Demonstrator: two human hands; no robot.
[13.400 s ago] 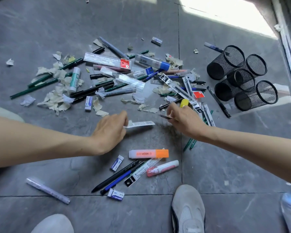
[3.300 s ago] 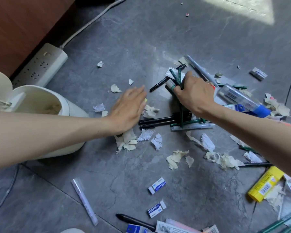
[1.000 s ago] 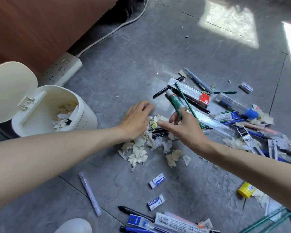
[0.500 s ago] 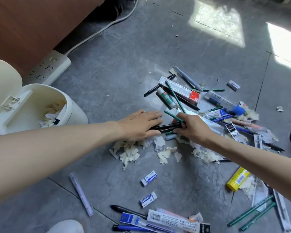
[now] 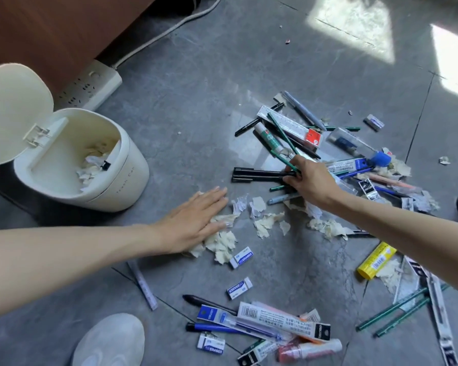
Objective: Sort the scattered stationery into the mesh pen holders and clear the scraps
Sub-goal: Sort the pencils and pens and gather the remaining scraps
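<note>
A: That left hand (image 5: 193, 223) is lying flat, fingers straight, pinning the paper scraps (image 5: 224, 243), probably bunching them for the open bin (image 5: 127, 180).
B: And the right hand (image 5: 312, 180) is clutching the black pens (image 5: 257, 175) on the floor, pulling them clear. Half a second ago both hands were meeting there; the left is now back. Mesh holders aren't showing.

Floor (image 5: 196, 107): grey stone-look tile, semi-gloss. Bin (image 5: 111, 180): smooth cream plastic. Scraps (image 5: 222, 241): torn matt paper. Refill packs (image 5: 283, 323): glossy clear plastic.
</note>
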